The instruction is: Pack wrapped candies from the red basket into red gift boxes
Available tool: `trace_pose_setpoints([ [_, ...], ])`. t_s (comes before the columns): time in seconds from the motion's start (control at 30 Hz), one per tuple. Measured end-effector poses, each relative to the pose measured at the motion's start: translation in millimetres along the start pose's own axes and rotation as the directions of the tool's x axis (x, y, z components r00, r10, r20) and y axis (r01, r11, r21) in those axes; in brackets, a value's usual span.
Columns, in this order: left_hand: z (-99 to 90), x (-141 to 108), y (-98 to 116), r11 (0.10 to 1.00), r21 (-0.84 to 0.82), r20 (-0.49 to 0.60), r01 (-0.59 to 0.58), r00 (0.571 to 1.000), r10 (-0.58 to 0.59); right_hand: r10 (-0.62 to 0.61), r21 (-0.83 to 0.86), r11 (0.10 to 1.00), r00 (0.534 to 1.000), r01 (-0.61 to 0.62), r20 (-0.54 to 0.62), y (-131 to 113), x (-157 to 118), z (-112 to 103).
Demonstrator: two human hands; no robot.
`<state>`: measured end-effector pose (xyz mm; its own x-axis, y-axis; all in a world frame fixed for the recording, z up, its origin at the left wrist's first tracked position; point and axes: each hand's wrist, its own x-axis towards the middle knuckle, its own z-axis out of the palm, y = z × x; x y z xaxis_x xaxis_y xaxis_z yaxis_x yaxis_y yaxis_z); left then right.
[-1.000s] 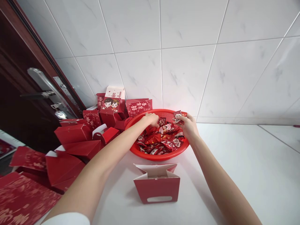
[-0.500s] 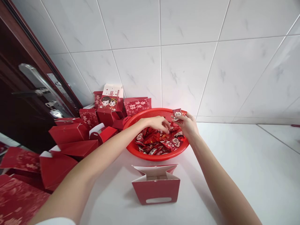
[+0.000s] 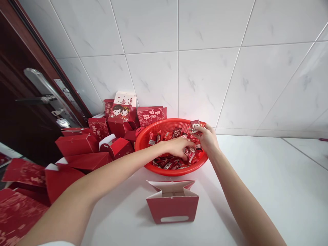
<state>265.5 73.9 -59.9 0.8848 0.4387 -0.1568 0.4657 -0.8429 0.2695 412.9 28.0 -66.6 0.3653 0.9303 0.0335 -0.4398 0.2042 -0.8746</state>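
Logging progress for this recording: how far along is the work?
Apparently early for the dark red cardboard box: it stands open.
In hand: the right hand holds a small red foil packet with white print; the left hand reaches among packets in the round red plastic basket.
Seemingly left: filling the box, where no packets show. Whether the piled red boxes are filled is unclear.

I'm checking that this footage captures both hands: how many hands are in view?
2. The left hand is inside the red basket, fingers at the red packets; the right hand is at the basket's right edge, holding up a small packet.
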Motion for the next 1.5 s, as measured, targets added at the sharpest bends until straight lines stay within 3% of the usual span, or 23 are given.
trace_pose_setpoints([
  [0.13, -11.1, -3, -20, 0.991, 0.058, -0.215, 0.119, 0.971, -0.104, 0.099, -0.074, 0.992, 0.995, -0.100, -0.024, -4, -4, 0],
  [0.3, -24.6, -13, -44, 0.976, -0.099, -0.355, 0.196, 0.909, -0.218, 0.073, -0.059, 0.996, 0.997, -0.071, 0.027, -5, -7, 0],
  [0.43, -32.6, -23, -47, 0.940, -0.260, -0.366, 0.222, 0.878, -0.308, 0.049, -0.046, 0.998, 0.996, -0.046, 0.070, -4, -8, 1],
  [0.53, -34.3, -28, -44, 0.886, -0.448, -0.342, 0.122, 0.892, -0.295, 0.080, -0.036, 0.996, 0.993, -0.077, 0.087, -5, -9, 3],
  [0.67, -31.4, -34, -38, 0.741, -0.671, -0.292, -0.018, 0.926, -0.241, 0.099, -0.014, 0.995, 0.978, -0.098, 0.181, -6, -8, 4],
  [0.8, -30.2, -38, -31, 0.719, -0.678, -0.370, -0.150, 0.915, -0.158, 0.095, 0.000, 0.995, 0.948, -0.100, 0.304, -8, -8, 4],
  [0.9, -31.7, -41, -27, 0.694, -0.691, -0.428, -0.203, 0.888, -0.166, 0.137, -0.077, 0.990, 0.892, -0.115, 0.431, -10, -11, 5],
  [1.0, -32.5, -44, -22, 0.678, -0.709, -0.446, -0.195, 0.868, -0.217, 0.133, -0.124, 0.989, 0.856, -0.081, 0.500, -12, -16, 5],
  [1.2, -26.3, -50, -20, 0.730, -0.682, -0.434, -0.044, 0.827, -0.356, 0.090, -0.227, 0.973, 0.863, 0.030, 0.497, -17, -15, 2],
  [1.27, -23.0, -52, -19, 0.772, -0.633, -0.403, 0.058, 0.827, -0.392, 0.051, -0.231, 0.971, 0.888, 0.063, 0.457, -19, -12, -1],
  [1.33, -19.0, -53, -16, 0.835, -0.531, -0.284, 0.146, 0.897, -0.338, -0.002, -0.201, 0.975, 0.916, 0.090, 0.402, -21, -9, -4],
  [1.4, -13.6, -53, -9, 0.910, -0.385, -0.083, 0.157, 0.976, -0.203, -0.038, -0.162, 0.981, 0.934, 0.102, 0.356, -20, -7, -5],
  [1.47, -7.2, -51, 2, 0.969, -0.205, 0.087, 0.140, 0.988, -0.125, -0.038, -0.151, 0.984, 0.939, 0.094, 0.341, -18, -7, -5],
  [1.5, -4.1, -50, 7, 0.984, -0.095, 0.121, 0.150, 0.983, -0.139, -0.027, -0.158, 0.984, 0.940, 0.085, 0.341, -16, -7, -4],
])
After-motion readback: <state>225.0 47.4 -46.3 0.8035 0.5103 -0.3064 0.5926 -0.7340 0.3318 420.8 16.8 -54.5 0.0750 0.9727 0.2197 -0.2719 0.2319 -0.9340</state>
